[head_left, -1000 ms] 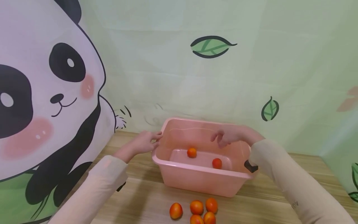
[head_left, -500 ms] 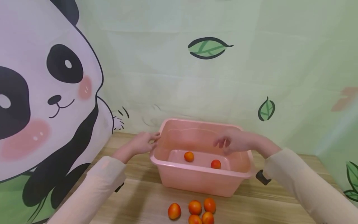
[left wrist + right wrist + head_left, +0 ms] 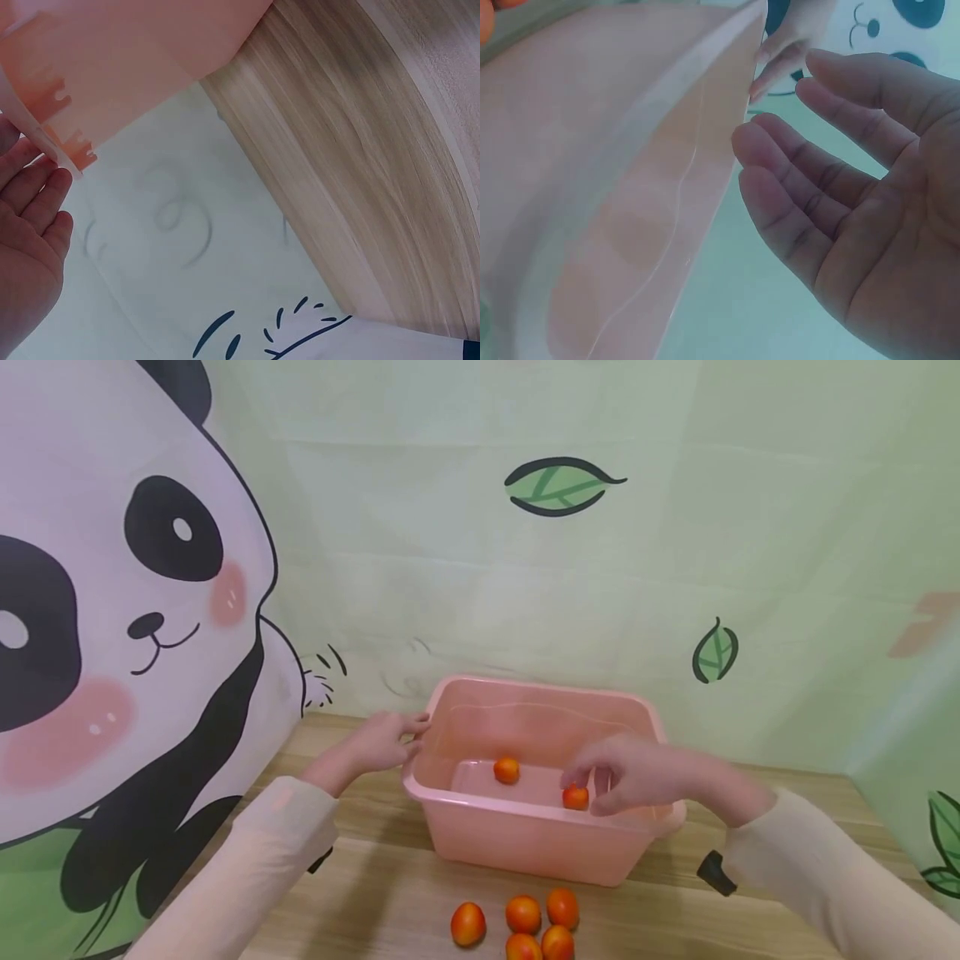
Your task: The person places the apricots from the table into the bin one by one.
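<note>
In the head view a pink plastic basin point(image 3: 525, 843) stands on the wooden table. My left hand point(image 3: 378, 743) rests its fingers against the left rim; the thumb's exact hold is hidden in the left wrist view. Over the right part of the basin is my right hand point(image 3: 626, 772), fingers loosely bent and spread, nothing in them. Just beside its fingertips a red-orange tomato-like fruit point(image 3: 575, 797) lies inside, partly hidden by the hand. Another such fruit point(image 3: 506, 770) sits further left on the basin floor. The right wrist view shows the palm of my right hand point(image 3: 870, 195) with relaxed fingers.
Several more red-orange fruits lie on the table in front of the basin, one single fruit point(image 3: 468, 925) to their left. A pale backdrop cloth point(image 3: 480, 568) with a panda and leaves hangs right behind. The wooden table point(image 3: 787, 860) extends on both sides.
My right hand has come down and nearer to me inside the basin, close to the right-hand fruit. The left hand stays at the rim. The view has shifted slightly.
</note>
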Action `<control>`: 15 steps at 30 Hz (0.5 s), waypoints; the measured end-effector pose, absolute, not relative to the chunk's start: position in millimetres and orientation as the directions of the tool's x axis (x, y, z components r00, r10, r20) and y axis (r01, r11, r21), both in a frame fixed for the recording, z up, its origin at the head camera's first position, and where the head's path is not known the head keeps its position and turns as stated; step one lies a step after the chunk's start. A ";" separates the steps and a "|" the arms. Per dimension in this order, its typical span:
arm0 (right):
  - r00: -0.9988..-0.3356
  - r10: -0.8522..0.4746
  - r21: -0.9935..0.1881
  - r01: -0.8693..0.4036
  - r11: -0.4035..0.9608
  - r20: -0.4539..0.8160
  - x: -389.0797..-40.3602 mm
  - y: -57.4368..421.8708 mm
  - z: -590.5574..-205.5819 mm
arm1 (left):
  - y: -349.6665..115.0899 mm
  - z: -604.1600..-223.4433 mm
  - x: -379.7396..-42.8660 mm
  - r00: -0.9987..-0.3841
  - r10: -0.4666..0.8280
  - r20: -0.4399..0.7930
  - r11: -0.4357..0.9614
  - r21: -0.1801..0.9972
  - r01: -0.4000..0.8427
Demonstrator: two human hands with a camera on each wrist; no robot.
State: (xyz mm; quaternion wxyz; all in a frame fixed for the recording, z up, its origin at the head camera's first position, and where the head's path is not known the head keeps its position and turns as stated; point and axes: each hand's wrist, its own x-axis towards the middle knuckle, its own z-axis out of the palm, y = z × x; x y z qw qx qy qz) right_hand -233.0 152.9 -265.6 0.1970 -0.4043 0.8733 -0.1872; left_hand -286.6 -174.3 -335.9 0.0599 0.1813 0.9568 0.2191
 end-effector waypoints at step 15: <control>-0.495 -0.850 -0.521 -0.684 0.510 -0.181 -209.6 142.7 -279.2 | -174.1 -334.4 -285.7 -0.922 0.387 -0.027 0.837 0.429 0.339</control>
